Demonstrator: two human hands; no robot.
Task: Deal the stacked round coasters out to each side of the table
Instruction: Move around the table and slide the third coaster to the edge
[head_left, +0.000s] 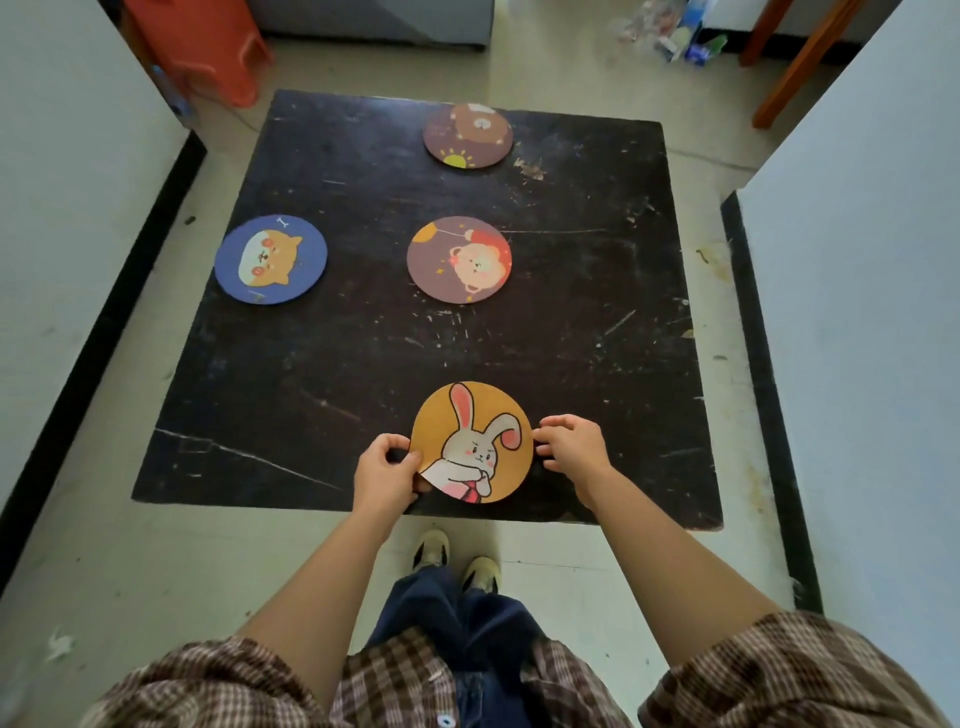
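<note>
Gripping an orange rabbit coaster (475, 441) by its two sides, a person's bare hands are working at the near edge of a dark, scratched desk (322, 374). The left hand (387, 475) is pinching the coaster's left rim, thumb on top and fingers curling underneath. The right hand (571, 444) is touching the right rim with its fingertips, fingers bent, closing on the edge. The coaster is sitting at the middle of the near edge; whether it is lying flat or lifting slightly on the left cannot be told.

Moving outward, a brown bear-and-balloon coaster (460, 260) is lying flat around the centre of the desk, well apart from the hands. A blue coaster (271, 260) showing an orange dog is lying at the left edge, its rim slightly overhanging. A third, brown coaster (467, 135) with a bear and a yellow sun is lying at the middle of the far edge. The right edge is showing only scuffed surface.

Bare forearms are reaching forward from rolled, brown checked sleeves (779, 675). Below the desk's near edge, dark blue trousers (467, 623) and pale shoes (457, 561) are standing on a pale floor (104, 545). An orange plastic stool (208, 52) is sitting beyond the far left corner.
</note>
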